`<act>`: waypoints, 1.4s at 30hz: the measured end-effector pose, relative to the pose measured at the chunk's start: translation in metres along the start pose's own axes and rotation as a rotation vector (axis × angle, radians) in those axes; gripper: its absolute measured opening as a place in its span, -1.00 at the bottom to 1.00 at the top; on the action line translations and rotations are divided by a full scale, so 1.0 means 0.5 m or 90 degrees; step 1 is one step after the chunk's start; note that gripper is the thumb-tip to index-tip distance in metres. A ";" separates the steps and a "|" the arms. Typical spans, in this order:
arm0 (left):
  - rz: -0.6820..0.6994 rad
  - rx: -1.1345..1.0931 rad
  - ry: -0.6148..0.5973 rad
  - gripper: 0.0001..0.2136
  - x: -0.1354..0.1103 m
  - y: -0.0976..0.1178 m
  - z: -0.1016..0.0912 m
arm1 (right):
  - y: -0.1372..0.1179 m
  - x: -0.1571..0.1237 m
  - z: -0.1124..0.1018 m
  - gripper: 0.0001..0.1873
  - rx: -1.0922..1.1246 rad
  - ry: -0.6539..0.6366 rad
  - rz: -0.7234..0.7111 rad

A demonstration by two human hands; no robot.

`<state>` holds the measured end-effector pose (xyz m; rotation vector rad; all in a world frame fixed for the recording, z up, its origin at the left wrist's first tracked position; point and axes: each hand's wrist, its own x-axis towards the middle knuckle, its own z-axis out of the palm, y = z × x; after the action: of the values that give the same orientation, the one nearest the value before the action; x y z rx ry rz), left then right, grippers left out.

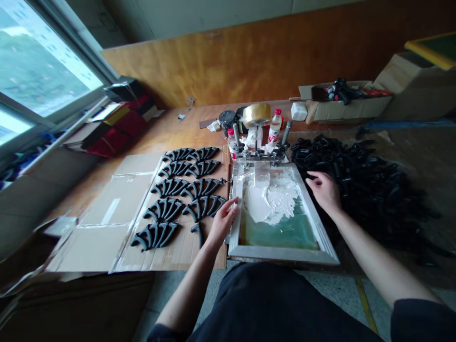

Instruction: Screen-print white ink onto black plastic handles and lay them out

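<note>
A screen-printing frame (236, 237) lies flat in front of me, with thick white ink (265, 202) spread over the upper part of its green mesh (285, 235). At the frame's left side is my left hand (223, 221), its fingers stretched out by the rim; whether they touch it I cannot tell. My right hand (325, 191) is between the frame's right side and a heap of black plastic pieces (356, 175), fingers apart and nothing visible in them. Curved black handles (156, 235) lie in fanned rows on cardboard to the left. A clear squeegee-like plate (262, 173) rests at the ink.
A metal hinge clamp (261, 156) holds the frame's far end. Behind it stand red-capped bottles (275, 126), a tape roll (256, 114) and a dark jar (227, 119). An open carton (347, 109) is at the back right; stacked boxes (114, 130) sit by the window.
</note>
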<state>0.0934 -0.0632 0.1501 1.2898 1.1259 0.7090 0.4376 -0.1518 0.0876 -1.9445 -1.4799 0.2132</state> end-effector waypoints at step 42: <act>-0.071 0.057 -0.027 -0.38 0.008 -0.132 0.002 | -0.250 0.119 0.081 -0.49 -0.110 -0.200 -0.273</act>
<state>0.0841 -0.0725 0.0853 1.3009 1.1963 0.5511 0.3385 -0.0657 0.1469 -1.7230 -2.1455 0.2092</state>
